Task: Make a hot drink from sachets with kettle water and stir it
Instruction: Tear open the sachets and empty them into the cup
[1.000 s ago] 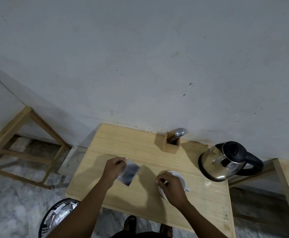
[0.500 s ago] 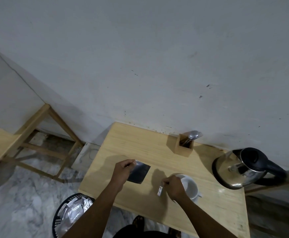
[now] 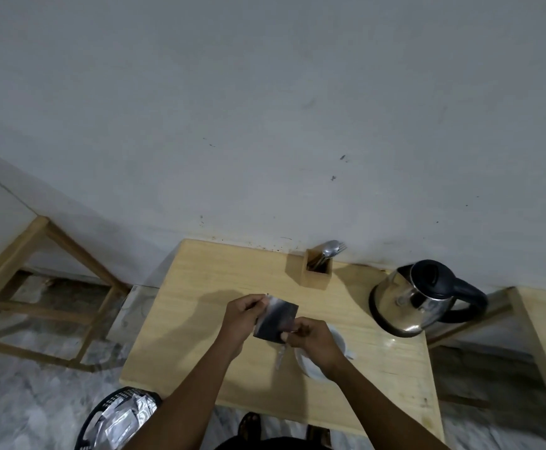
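Both grips are pinching the foil sachet (image 3: 276, 319) above the counter (image 3: 200, 319), left hand (image 3: 242, 315) at its top, right hand (image 3: 314, 339) at its lower corner beside the cup (image 3: 340, 344); an abrupt tear is risking powder spilling short of it.

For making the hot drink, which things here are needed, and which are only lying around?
Needed: sachet held in both hands, torn strip, white cup, kettle, spoons in the wooden holder.

Not needed: black bin with wrappers on the floor, wooden frame at left.
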